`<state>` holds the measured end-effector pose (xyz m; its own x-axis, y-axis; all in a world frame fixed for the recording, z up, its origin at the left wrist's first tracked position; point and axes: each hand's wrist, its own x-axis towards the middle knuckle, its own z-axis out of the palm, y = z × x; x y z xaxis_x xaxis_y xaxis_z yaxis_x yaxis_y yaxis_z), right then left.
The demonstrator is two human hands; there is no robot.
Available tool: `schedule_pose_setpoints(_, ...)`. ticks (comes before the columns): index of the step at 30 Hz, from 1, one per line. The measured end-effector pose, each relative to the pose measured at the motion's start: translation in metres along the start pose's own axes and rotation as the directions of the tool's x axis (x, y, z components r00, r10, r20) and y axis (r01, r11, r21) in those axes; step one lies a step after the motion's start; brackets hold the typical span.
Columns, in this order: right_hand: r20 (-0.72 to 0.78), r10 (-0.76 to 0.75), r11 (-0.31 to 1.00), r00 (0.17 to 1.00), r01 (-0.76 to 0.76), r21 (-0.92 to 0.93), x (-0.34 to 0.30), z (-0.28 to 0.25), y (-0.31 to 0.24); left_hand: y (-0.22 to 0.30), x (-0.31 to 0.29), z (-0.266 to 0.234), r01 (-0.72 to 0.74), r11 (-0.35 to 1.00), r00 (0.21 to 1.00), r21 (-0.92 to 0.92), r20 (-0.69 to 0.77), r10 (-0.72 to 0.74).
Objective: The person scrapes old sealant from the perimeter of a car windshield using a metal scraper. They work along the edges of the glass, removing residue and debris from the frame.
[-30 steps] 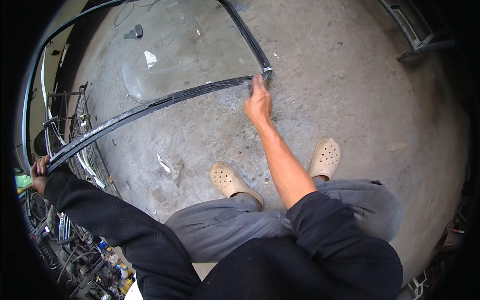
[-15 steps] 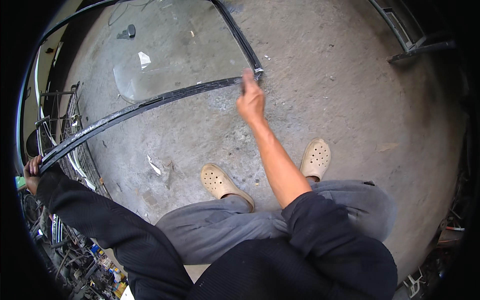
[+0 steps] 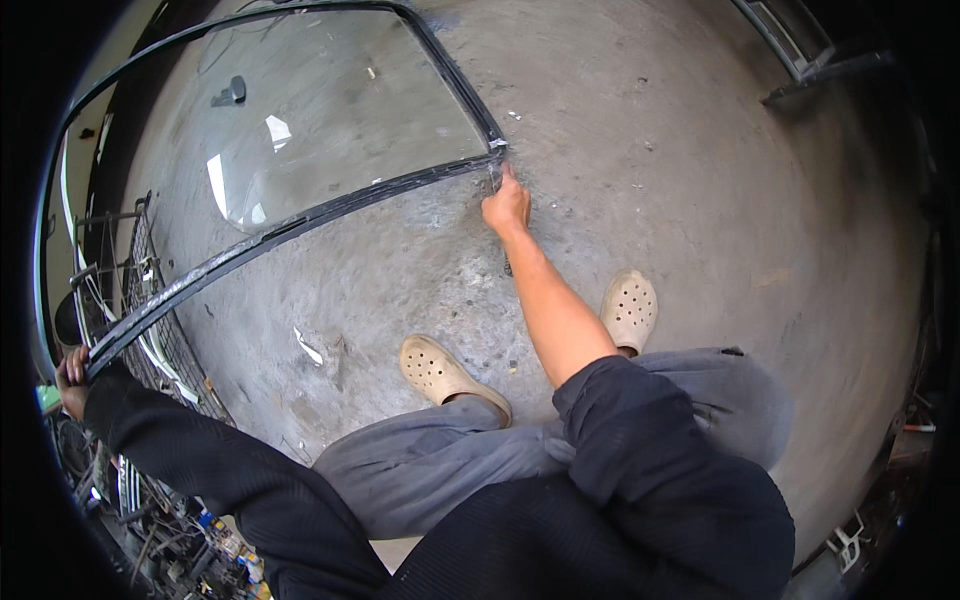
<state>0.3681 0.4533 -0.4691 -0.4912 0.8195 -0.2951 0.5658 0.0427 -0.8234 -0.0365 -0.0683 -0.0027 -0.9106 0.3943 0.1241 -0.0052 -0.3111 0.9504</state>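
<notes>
A large black-edged window frame (image 3: 340, 208) with a clear glass pane (image 3: 345, 120) in it reaches from my far left across the upper view. My left hand (image 3: 72, 382) is closed round the near end of the frame at the far left. At the frame's near right corner is my right hand (image 3: 508, 207), its fingers bent and the index finger stretched up to the corner. A thin dark thing shows beside those fingers, too small to name. Whitish scuffs run along the lower rail.
Through the glass a dark grey object (image 3: 232, 92) shows. At the left stands a wire rack (image 3: 150, 265), with piled parts (image 3: 130, 500) below it. A metal frame (image 3: 800, 55) is at the upper right. My beige clogs (image 3: 440, 370) stand on the concrete floor.
My right hand has drawn back a little from on top of the corner to just below it. My left hand keeps its hold. The view has shifted slightly, showing more of the frame's far edge.
</notes>
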Motion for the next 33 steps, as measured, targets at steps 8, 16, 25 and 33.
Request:
schedule_pose_setpoints(8, -0.043, -0.263, 0.965, 0.964, 0.262, -0.031, -0.002, -0.008, 0.014, -0.038, -0.022, 0.069, 0.001, 0.996, 0.965, 0.094, -0.26, 0.024)
schedule_pose_setpoints(16, -0.257, 0.325, 0.945, 0.91, -0.322, 0.056, 0.038, -0.022, 0.029, -0.067, -0.023, 0.074, -0.107, 0.994, 0.958, 0.031, -0.265, 0.111)
schedule_pose_setpoints(25, 0.105, 0.279, 0.814, 0.955, -0.293, 0.501, 0.045, -0.046, 0.031, -0.033, -0.003, 0.063, 0.072, 0.996, 0.991, 0.058, -0.114, -0.065)
schedule_pose_setpoints(33, 0.147, -0.083, 0.993, 0.986, 0.07, 0.095, 0.044, -0.001, 0.008, 0.126, 0.079, 0.154, 0.249, 0.954, 0.927, 0.165, 0.244, -0.284)
